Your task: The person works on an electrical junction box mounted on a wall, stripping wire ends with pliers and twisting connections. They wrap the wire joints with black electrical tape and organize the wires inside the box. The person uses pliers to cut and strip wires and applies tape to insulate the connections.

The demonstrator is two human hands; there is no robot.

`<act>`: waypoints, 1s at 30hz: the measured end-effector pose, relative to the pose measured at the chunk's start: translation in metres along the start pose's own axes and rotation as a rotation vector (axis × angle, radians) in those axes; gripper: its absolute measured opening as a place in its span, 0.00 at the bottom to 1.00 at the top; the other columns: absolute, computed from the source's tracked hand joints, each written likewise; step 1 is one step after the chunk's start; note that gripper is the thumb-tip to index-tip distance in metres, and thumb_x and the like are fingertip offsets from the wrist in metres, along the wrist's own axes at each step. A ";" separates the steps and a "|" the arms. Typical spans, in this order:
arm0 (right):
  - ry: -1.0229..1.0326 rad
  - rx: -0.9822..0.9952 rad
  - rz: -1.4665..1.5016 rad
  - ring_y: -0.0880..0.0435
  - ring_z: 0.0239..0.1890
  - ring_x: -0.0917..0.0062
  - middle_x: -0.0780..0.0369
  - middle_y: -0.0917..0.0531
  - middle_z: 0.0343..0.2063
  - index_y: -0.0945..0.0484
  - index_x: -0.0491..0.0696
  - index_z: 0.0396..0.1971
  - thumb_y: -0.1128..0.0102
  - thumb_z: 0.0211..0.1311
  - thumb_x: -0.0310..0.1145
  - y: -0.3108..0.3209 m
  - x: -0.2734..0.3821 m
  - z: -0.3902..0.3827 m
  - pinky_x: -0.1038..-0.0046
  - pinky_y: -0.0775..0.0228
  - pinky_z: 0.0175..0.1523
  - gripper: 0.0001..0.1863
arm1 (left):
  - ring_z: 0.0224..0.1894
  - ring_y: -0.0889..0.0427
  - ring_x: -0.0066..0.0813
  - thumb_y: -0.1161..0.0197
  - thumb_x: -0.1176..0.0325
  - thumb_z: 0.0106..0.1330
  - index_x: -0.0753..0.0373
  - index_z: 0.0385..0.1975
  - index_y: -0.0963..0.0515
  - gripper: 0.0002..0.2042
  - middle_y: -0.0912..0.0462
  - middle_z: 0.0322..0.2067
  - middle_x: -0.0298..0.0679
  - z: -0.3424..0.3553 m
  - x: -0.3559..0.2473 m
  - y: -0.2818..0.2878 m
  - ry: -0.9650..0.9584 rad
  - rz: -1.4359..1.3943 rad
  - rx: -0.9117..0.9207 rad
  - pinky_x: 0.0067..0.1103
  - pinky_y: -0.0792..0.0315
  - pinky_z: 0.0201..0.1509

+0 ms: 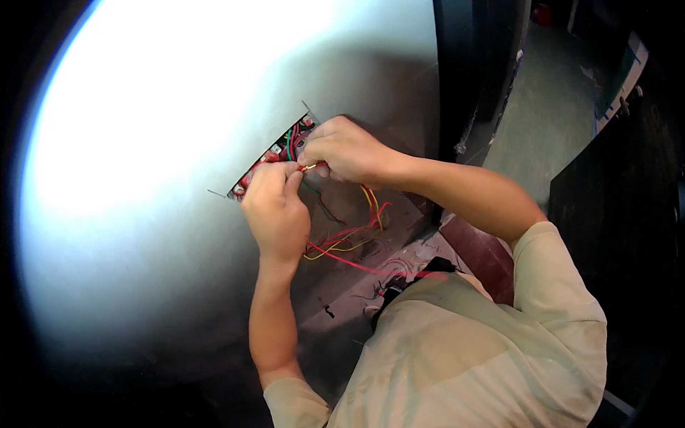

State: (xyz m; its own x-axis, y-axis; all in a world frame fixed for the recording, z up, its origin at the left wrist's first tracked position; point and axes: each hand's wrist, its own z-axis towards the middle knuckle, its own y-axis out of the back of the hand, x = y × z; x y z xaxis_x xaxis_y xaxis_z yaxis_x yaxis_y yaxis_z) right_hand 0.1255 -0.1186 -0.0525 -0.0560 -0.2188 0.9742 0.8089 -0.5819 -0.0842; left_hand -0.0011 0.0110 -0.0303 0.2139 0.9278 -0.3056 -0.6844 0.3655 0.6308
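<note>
My left hand [277, 207] is closed, its thumb and fingertips pinching the end of some thin red and yellow wires [308, 168]. Close beside it, my right hand [346, 151] pinches the same wires, its fingers curled around them. Just behind both hands lies a long, narrow electrical box [275, 153] set in the pale wall, with red, green and yellow wires inside. Thin metal tabs stick out at its two ends. A loose green wire [325, 207] hangs below the hands. The exact wire ends are partly hidden by my fingers.
A tangle of red and yellow wires [349, 235] trails below the box toward my body. The brightly lit wall [164, 93] fills the left. Wire scraps [327, 309] lie on the floor. At the right stand a dark upright edge [474, 64] and a black panel [621, 214].
</note>
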 end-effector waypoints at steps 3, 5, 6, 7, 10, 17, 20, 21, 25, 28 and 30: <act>-0.423 -0.012 0.333 0.37 0.16 0.85 0.66 0.26 0.20 0.23 0.45 0.22 0.41 0.66 0.31 -0.003 0.013 0.000 0.75 0.47 0.22 0.11 | 0.36 0.15 0.48 0.34 0.82 0.65 0.69 0.40 0.16 0.06 0.15 0.33 0.49 -0.013 0.017 -0.017 -0.235 0.172 -0.140 0.34 0.22 0.43; -0.587 0.008 0.466 0.40 0.16 0.85 0.68 0.27 0.21 0.22 0.46 0.26 0.42 0.68 0.31 -0.003 0.010 0.004 0.77 0.49 0.23 0.10 | 0.36 0.15 0.49 0.34 0.84 0.64 0.68 0.40 0.17 0.08 0.15 0.33 0.49 -0.016 0.019 -0.026 -0.284 0.193 -0.217 0.35 0.22 0.43; -0.534 0.012 0.406 0.39 0.16 0.84 0.68 0.27 0.20 0.21 0.46 0.27 0.42 0.67 0.31 -0.001 0.012 0.004 0.76 0.48 0.23 0.08 | 0.36 0.16 0.50 0.34 0.85 0.63 0.68 0.41 0.17 0.08 0.16 0.33 0.50 -0.016 0.020 -0.030 -0.305 0.206 -0.269 0.36 0.21 0.43; -0.482 0.017 0.346 0.39 0.16 0.83 0.69 0.28 0.20 0.21 0.45 0.28 0.41 0.66 0.31 0.000 0.014 0.001 0.76 0.47 0.22 0.07 | 0.36 0.15 0.50 0.34 0.86 0.62 0.69 0.41 0.17 0.09 0.16 0.34 0.50 -0.017 0.021 -0.032 -0.321 0.200 -0.275 0.35 0.21 0.42; -0.100 -0.109 -0.232 0.26 0.21 0.76 0.63 0.23 0.21 0.19 0.41 0.36 0.37 0.67 0.36 0.005 0.021 -0.014 0.73 0.36 0.27 0.12 | 0.36 0.15 0.49 0.33 0.86 0.62 0.69 0.41 0.17 0.09 0.16 0.33 0.50 -0.014 0.016 -0.027 -0.255 0.129 -0.213 0.35 0.21 0.43; 0.983 -0.216 -1.146 0.14 0.39 0.66 0.60 0.15 0.38 0.17 0.45 0.39 0.33 0.60 0.32 0.012 0.010 -0.025 0.65 0.21 0.41 0.10 | 0.34 0.16 0.38 0.36 0.84 0.65 0.71 0.38 0.18 0.05 0.16 0.32 0.46 -0.003 0.009 -0.002 -0.052 -0.107 -0.077 0.26 0.24 0.42; 1.109 -0.201 -1.328 0.14 0.38 0.68 0.61 0.13 0.40 0.16 0.46 0.39 0.29 0.57 0.33 0.014 0.004 -0.021 0.67 0.22 0.40 0.12 | 0.34 0.17 0.33 0.36 0.84 0.65 0.71 0.37 0.18 0.04 0.16 0.31 0.44 0.003 0.003 0.008 0.049 -0.210 0.003 0.25 0.24 0.42; 1.129 -0.208 -1.302 0.14 0.38 0.68 0.61 0.14 0.38 0.16 0.46 0.37 0.30 0.57 0.33 0.013 0.002 -0.017 0.66 0.22 0.40 0.10 | 0.34 0.18 0.31 0.36 0.84 0.65 0.71 0.37 0.18 0.04 0.16 0.31 0.44 0.004 0.004 0.009 0.078 -0.217 0.017 0.25 0.24 0.42; 0.987 -0.155 -1.072 0.16 0.34 0.65 0.60 0.15 0.33 0.18 0.46 0.32 0.32 0.59 0.33 0.008 -0.007 -0.006 0.64 0.24 0.38 0.07 | 0.34 0.18 0.30 0.35 0.82 0.65 0.72 0.36 0.18 0.03 0.16 0.30 0.44 0.005 0.010 0.007 0.137 -0.225 0.028 0.24 0.25 0.42; 0.448 0.043 -0.750 0.18 0.29 0.68 0.61 0.16 0.29 0.18 0.44 0.33 0.34 0.66 0.31 0.005 0.007 -0.004 0.68 0.27 0.35 0.06 | 0.33 0.17 0.36 0.34 0.82 0.63 0.71 0.36 0.18 0.04 0.17 0.30 0.46 -0.001 0.014 0.005 0.049 -0.171 -0.014 0.26 0.24 0.41; 0.006 0.168 -0.383 0.21 0.26 0.73 0.63 0.19 0.27 0.18 0.43 0.33 0.36 0.71 0.31 0.005 0.015 -0.001 0.71 0.29 0.33 0.08 | 0.32 0.18 0.42 0.34 0.83 0.61 0.69 0.36 0.18 0.05 0.18 0.29 0.46 -0.002 0.016 0.000 -0.073 -0.095 -0.069 0.30 0.25 0.39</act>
State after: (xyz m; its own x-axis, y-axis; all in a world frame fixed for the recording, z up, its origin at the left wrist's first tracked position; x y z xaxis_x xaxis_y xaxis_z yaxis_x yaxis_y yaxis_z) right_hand 0.1282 -0.1253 -0.0380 -0.3746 -0.0166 0.9270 0.8132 -0.4862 0.3199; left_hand 0.0009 0.0261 -0.0361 0.3288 0.8931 -0.3071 -0.7042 0.4485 0.5504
